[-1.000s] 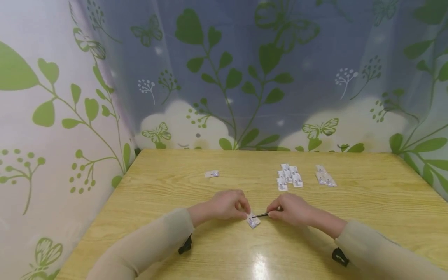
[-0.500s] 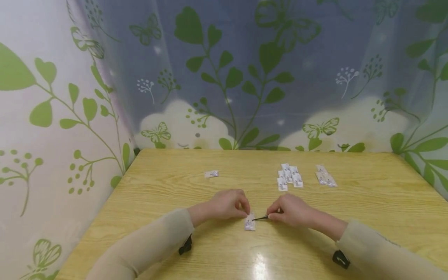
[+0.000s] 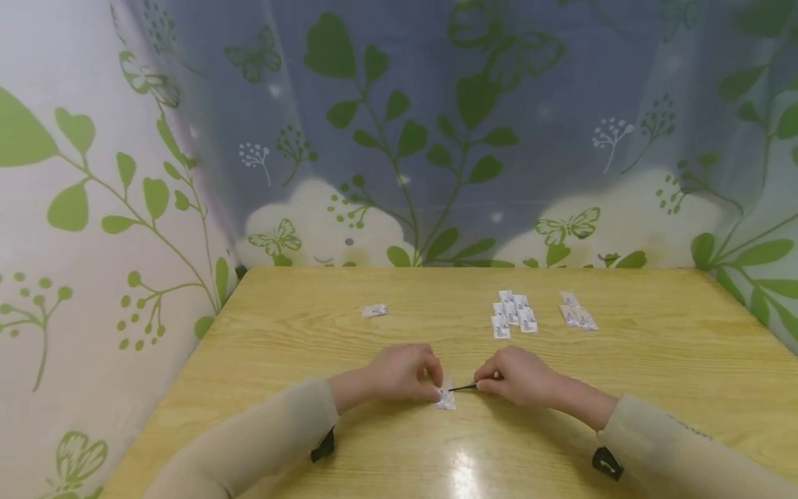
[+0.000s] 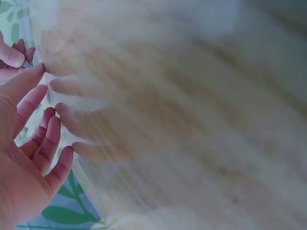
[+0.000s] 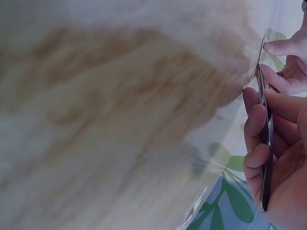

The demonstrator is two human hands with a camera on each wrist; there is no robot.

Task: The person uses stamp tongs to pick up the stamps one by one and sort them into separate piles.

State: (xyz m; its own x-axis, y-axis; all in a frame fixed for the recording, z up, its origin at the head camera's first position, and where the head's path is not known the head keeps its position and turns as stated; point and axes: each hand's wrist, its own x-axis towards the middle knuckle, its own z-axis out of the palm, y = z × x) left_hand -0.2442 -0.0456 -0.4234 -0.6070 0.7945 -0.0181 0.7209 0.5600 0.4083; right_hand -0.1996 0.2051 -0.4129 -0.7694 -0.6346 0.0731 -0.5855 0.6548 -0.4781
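A small flat packet (image 3: 445,400), pale with purplish print, lies on the wooden table in front of the person, its long side running near to far. At its left side is the left hand (image 3: 408,373), thumb tip on the packet and the fingertips down on the tabletop. In the left wrist view the fingers of this left hand (image 4: 36,143) are spread and gently bent. The right hand (image 3: 514,376) grips dark tweezers (image 5: 265,143) between thumb and fingers. Their tips reach left onto the packet's right edge.
Farther back lies a single similar packet (image 3: 375,310) on the left. Several white packets (image 3: 511,313) overlap in a cluster to the right, and beside them sits a smaller pinkish group (image 3: 578,312). A patterned curtain (image 3: 399,138) stands behind the table (image 3: 280,430).
The packet has turned from a slanted position to lie straight, near to far. The left thumb has come slightly toward the person, over the packet. The tweezers stay at its right edge.
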